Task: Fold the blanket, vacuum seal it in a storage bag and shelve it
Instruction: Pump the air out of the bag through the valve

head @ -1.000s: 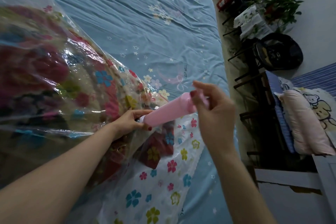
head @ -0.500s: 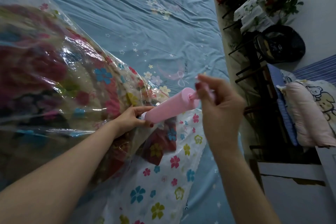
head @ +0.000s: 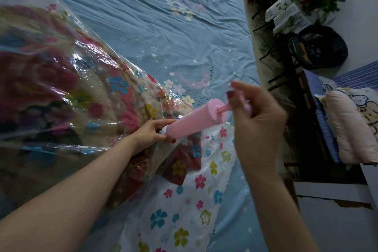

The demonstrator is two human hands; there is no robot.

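1. The left hand (head: pixel 151 133) grips the white nozzle end of the pink hand pump (head: pixel 195 121), where it meets the storage bag (head: pixel 61 80).
2. The right hand (head: pixel 258 117) pinches the pump's handle, pulled a little out of the barrel.
3. The clear, flower-printed bag lies on the bed (head: pixel 155 16), with the folded blanket (head: pixel 34 88) inside it.
4. A pillow (head: pixel 347 127) sits to the right of the bed.

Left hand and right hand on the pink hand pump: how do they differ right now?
The left hand grips the pink plastic hand pump at its white nozzle end, low against the clear flower-printed storage bag. The right hand is raised off the bag, pinching the plunger handle, and looks motion-blurred. Both hold the same pump.
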